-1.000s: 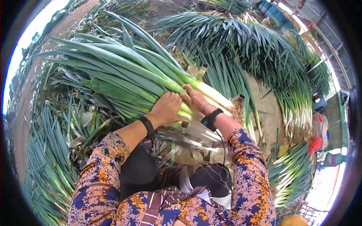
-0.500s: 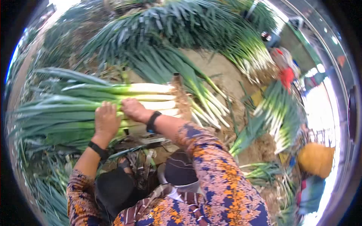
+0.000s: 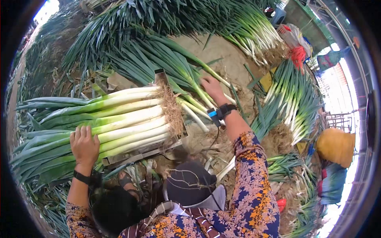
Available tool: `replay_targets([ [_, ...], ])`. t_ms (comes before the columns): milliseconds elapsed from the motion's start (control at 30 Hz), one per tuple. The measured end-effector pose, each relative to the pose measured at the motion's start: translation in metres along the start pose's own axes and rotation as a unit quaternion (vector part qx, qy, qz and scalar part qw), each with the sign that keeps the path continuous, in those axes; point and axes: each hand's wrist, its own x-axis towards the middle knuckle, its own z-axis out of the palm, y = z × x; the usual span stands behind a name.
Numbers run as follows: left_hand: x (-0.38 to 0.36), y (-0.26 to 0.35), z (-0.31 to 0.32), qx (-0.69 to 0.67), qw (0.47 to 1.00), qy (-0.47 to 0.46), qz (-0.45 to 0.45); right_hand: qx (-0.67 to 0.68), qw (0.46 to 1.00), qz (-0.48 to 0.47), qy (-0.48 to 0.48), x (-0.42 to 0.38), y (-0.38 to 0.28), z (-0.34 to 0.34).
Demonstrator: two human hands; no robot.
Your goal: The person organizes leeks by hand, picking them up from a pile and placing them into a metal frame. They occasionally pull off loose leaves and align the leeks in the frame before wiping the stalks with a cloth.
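Observation:
Several thick leeks [image 3: 131,117] lie side by side on a metal tray [image 3: 137,154], white stems and brown roots to the right, green leaves to the left. My left hand [image 3: 85,146] lies on the leaves near the stems, fingers spread, nothing gripped. Further right, my right hand [image 3: 212,88] is at a loose group of leeks [image 3: 189,81] on the ground beyond the tray. Its fingers are bent at the stems, and whether they hold one is hard to make out.
A big leek pile [image 3: 170,20] spans the back, with bundled leeks [image 3: 258,35] at its right end. More leeks [image 3: 291,95] lie at right, near a yellow-orange container [image 3: 335,147] and a red bag [image 3: 298,55]. Knees are close below the tray.
My right hand has left the leeks on the tray and reached right and forward to the loose ones. My left hand has shifted left and down. The view has moved too.

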Motion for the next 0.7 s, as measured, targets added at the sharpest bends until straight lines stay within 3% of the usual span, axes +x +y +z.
replay_targets([
  [33,0.0,0.001,-0.001,-0.005,1.0,-0.009,-0.006,-0.158,0.985,0.061,-0.023,0.006,0.057,-0.002],
  [100,-0.002,-0.001,0.003,0.004,1.0,-0.006,-0.007,-0.195,0.972,0.117,-0.058,-0.011,0.131,0.015],
  [133,-0.003,-0.003,0.003,0.01,1.0,-0.005,-0.007,-0.209,0.975,0.068,-0.038,-0.018,0.178,0.035],
  [200,-0.003,-0.002,0.002,0.013,1.0,-0.018,-0.013,-0.206,0.967,0.131,-0.069,-0.032,0.191,0.061],
  [267,-0.003,-0.002,0.002,0.02,0.999,-0.024,-0.011,-0.205,0.969,0.134,-0.029,-0.036,0.213,0.096],
  [367,-0.002,-0.002,0.0,0.023,0.999,-0.03,-0.009,-0.315,0.934,0.145,-0.088,-0.04,0.199,0.117],
  [500,0.001,0.0,-0.004,0.023,0.999,-0.031,-0.005,-0.312,0.945,0.068,-0.074,-0.034,0.202,0.111],
  [600,0.001,0.001,-0.005,0.016,1.0,-0.024,-0.004,-0.267,0.952,0.025,-0.147,-0.034,0.169,0.076],
  [700,0.001,0.0,-0.005,0.004,1.0,-0.016,-0.002,-0.289,0.941,0.057,-0.168,-0.037,0.119,0.029],
])
